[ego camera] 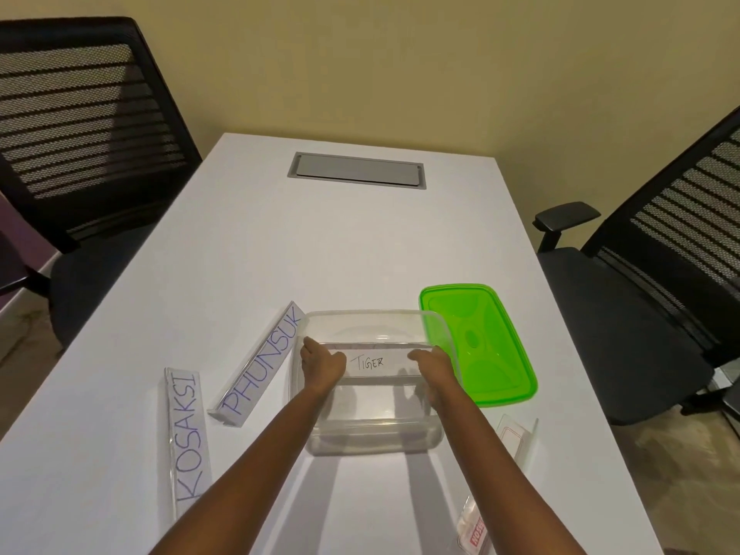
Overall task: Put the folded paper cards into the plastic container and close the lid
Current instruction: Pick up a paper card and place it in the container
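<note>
A clear plastic container [372,438] stands open on the white table in front of me. Inside its opening I hold a folded white card marked TIGER [376,362] by both ends: my left hand [320,364] grips the left end, my right hand [434,368] the right end. The green lid [480,346] lies flat on the table just right of the container. Two more folded cards lie to the left: PHUNSUK [262,368], slanted beside the container, and KOSAKSI [187,438], nearer me.
Clear plastic card holders lie at the near right: one with a red outline [516,438] and one with a red label [474,530]. A grey cable hatch [356,171] is set in the table's far middle. Black mesh chairs [80,126] [660,274] flank the table.
</note>
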`<action>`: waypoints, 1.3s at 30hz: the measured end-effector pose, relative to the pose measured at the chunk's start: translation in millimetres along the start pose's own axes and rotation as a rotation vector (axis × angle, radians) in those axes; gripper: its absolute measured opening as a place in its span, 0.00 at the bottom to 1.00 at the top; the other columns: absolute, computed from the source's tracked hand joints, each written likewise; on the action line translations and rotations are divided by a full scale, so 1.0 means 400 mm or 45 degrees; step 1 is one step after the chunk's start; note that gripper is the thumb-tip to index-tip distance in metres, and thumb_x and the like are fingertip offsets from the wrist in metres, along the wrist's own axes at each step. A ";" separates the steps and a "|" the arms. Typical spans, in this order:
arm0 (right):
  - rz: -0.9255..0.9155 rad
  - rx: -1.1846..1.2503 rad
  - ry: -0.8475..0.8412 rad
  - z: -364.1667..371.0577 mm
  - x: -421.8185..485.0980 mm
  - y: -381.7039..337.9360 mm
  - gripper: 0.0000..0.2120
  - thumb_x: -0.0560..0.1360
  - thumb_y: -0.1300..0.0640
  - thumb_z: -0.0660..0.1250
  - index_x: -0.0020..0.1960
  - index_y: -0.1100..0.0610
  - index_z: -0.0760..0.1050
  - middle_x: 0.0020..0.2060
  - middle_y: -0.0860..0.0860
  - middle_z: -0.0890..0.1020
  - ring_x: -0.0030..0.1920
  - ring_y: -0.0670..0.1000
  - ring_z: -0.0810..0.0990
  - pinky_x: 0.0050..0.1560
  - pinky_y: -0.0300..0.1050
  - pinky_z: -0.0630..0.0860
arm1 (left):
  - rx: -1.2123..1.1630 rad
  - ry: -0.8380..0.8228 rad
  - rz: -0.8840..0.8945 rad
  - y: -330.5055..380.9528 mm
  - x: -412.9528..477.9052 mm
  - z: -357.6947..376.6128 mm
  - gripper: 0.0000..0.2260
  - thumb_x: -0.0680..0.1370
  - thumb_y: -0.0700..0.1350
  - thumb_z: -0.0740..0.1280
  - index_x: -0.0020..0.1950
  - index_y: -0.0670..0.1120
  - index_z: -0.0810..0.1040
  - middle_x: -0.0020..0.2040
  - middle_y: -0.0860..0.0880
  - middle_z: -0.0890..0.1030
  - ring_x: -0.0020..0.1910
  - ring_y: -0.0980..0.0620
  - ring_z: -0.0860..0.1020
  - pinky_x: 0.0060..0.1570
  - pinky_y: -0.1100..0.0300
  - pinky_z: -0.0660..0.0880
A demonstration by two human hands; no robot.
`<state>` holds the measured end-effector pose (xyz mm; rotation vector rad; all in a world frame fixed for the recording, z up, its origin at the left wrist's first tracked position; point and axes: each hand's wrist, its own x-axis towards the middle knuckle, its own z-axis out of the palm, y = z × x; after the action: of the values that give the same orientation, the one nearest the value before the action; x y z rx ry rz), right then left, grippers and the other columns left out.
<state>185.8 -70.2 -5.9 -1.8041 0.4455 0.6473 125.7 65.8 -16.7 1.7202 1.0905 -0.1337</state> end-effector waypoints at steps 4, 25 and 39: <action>0.154 0.307 -0.069 0.002 -0.020 -0.009 0.19 0.76 0.68 0.60 0.67 0.69 0.67 0.55 0.60 0.72 0.49 0.54 0.68 0.51 0.48 0.69 | -0.059 0.080 -0.015 0.003 -0.007 0.006 0.30 0.79 0.38 0.58 0.77 0.37 0.48 0.78 0.39 0.53 0.76 0.39 0.57 0.75 0.48 0.59; 0.233 0.518 -0.152 0.025 -0.042 0.021 0.09 0.77 0.69 0.57 0.40 0.61 0.70 0.29 0.52 0.66 0.30 0.46 0.64 0.38 0.35 0.71 | 0.287 -0.023 0.095 -0.029 -0.098 0.004 0.23 0.77 0.43 0.61 0.70 0.37 0.62 0.69 0.37 0.62 0.65 0.37 0.70 0.64 0.49 0.70; -0.172 0.267 -0.216 -0.039 -0.089 0.001 0.11 0.77 0.71 0.57 0.51 0.58 0.72 0.35 0.54 0.73 0.31 0.45 0.69 0.33 0.33 0.67 | 0.325 0.138 0.470 -0.023 -0.147 0.010 0.15 0.78 0.41 0.61 0.64 0.42 0.75 0.66 0.44 0.76 0.65 0.44 0.73 0.62 0.52 0.73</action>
<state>161.1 -85.7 19.8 -1.5521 0.2644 0.6294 86.6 28.0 7.9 2.1507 0.8404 0.0566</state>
